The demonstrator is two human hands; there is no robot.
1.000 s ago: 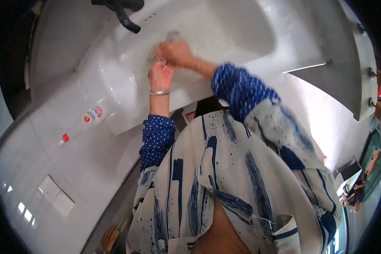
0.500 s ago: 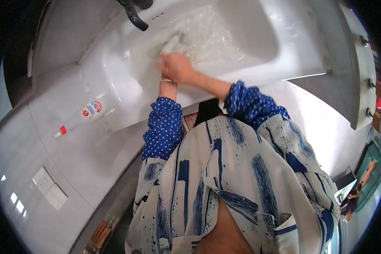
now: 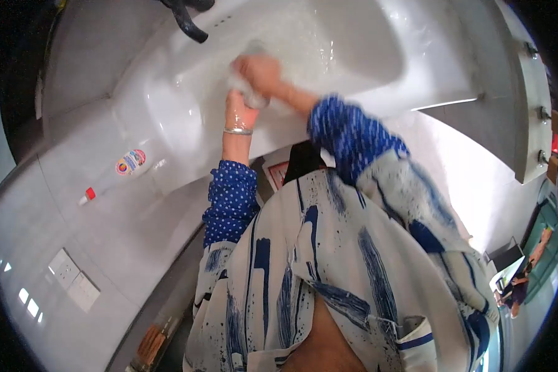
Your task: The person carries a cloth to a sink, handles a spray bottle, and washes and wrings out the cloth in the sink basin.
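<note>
Through the head camera I saw both hands close together over a washbasin point(image 3: 279, 127), in the upper middle of the frame. The left hand point(image 3: 240, 111) sat lower, wet and reddened, with a silver bracelet point(image 3: 238, 131) around its wrist. It gripped a pale, cloth-like bundle point(image 3: 258, 100), which lay between the two hands. The right hand point(image 3: 259, 72), just above and slightly to the right, was curled in on the same bundle; blur hid its separate fingers from me, and I could not make out exactly what the bundle was. Shallow water point(image 3: 310, 46) glinted in the basin beyond them.

Blue sleeves point(image 3: 230, 201) with white dots covered both forearms below the bared wrists, and a white garment point(image 3: 291, 260) with dark blue brushstroke marks filled the lower middle of my view. At the top, left of centre, a black faucet point(image 3: 191, 26) reached over the basin, near a row of small overflow holes point(image 3: 220, 22).

To the left I had a clear bottle point(image 3: 130, 162) with a colourful label and a red cap point(image 3: 90, 194), well apart from the hands. Two white wall plates point(image 3: 73, 278) showed at lower left. At the far right edge, small and distorted, I could see another person point(image 3: 519, 288) beside something green point(image 3: 544, 251).
</note>
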